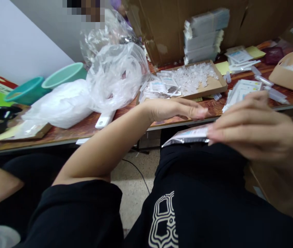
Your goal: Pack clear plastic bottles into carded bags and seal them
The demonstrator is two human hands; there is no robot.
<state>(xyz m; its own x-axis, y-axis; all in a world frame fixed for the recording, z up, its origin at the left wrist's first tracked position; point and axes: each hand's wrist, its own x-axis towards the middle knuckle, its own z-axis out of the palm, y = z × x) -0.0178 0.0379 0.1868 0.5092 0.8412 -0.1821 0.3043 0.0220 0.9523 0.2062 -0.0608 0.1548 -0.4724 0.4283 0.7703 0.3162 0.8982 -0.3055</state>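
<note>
The packet (189,135) is just near of the tabletop (69,132), its right end clamped by the right hand's (260,132) fingers, which should press lightly, while the left hand (171,108), fingers stretched out, should steady the left end.

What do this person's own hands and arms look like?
The left hand and right hand wear no gloves. The left arm has a short black sleeve, and the black shirt has a pale looping pattern on its front.
</note>
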